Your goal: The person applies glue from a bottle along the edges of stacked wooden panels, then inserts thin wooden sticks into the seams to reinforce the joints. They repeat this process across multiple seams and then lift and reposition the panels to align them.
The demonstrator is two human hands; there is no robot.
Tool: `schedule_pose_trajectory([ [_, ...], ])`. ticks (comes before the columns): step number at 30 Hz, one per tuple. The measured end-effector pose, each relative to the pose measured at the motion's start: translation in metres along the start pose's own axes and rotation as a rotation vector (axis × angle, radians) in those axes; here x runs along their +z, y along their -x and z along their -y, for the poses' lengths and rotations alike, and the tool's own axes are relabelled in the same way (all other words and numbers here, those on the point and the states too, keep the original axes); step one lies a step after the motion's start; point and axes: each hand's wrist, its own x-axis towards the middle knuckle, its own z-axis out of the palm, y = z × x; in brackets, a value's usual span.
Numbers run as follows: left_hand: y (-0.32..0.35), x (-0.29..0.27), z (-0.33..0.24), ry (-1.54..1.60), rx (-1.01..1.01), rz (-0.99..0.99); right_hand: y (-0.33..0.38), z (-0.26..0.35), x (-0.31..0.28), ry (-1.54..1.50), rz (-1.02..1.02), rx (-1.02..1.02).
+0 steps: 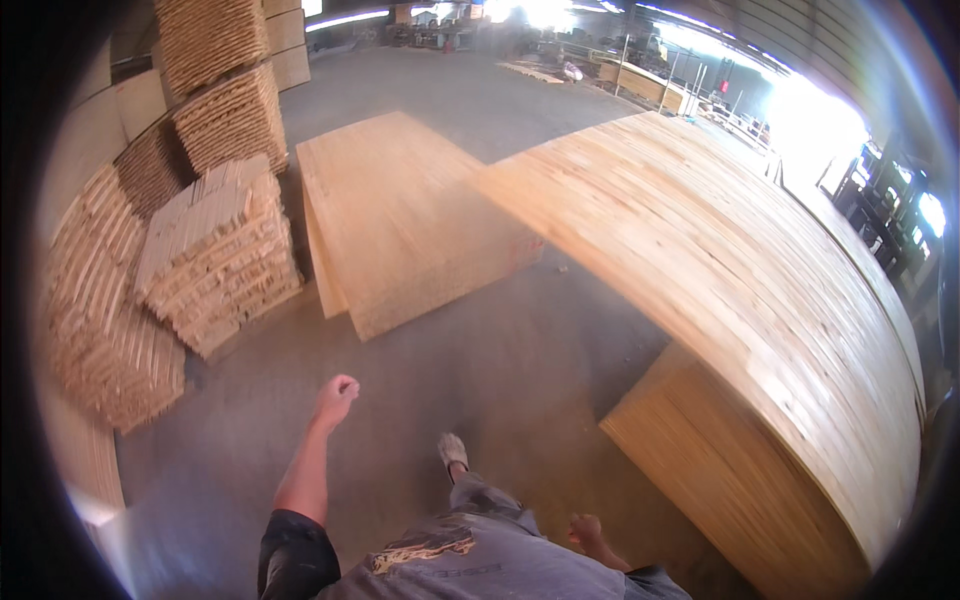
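My left hand (338, 396) is held out over the floor, its fingers curled in with nothing visible in them. Low beside my body hangs my right hand (584, 529), small and blurred, its fingers mostly hidden. It is nearest to the brown side of a tall stack of wood panels (720, 470). A wide, pale panel of joined wood strips (720, 250) lies on top of that stack, overhanging toward the far left. Ahead of my left hand stands a lower pile of large wood sheets (410, 210), with one corner of a sheet out of line.
Stacks of narrow wood boards (220, 250) line the left side, the back ones (225, 110) piled high. Grey concrete floor (400, 440) runs between the stacks, my foot (453, 450) on it. Further timber (645, 85) lies far right, near bright openings.
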Motion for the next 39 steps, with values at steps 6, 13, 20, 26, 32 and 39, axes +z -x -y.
schedule_pose_trajectory([
  [6,-0.324,-0.018,-0.186,0.240,0.070,0.310,-0.107,0.337,0.101,-0.192,-0.194,-0.322],
  [13,-0.602,0.019,-0.383,0.494,0.245,0.561,-0.087,0.690,0.053,-1.399,-0.477,-0.298],
  [20,-0.772,0.169,-0.546,0.607,0.271,1.096,0.073,0.913,0.054,-2.023,-1.277,-0.586],
  [26,-0.793,0.253,-0.621,0.478,0.257,1.047,0.050,1.052,0.077,-1.680,-1.418,-0.558],
  [32,-0.782,0.286,-0.615,0.468,0.458,0.775,0.039,1.070,0.066,-1.442,-1.660,-0.272],
  [39,-0.782,0.255,-0.624,-0.041,0.751,0.756,0.031,1.075,0.064,-1.414,-1.671,-0.282],
])
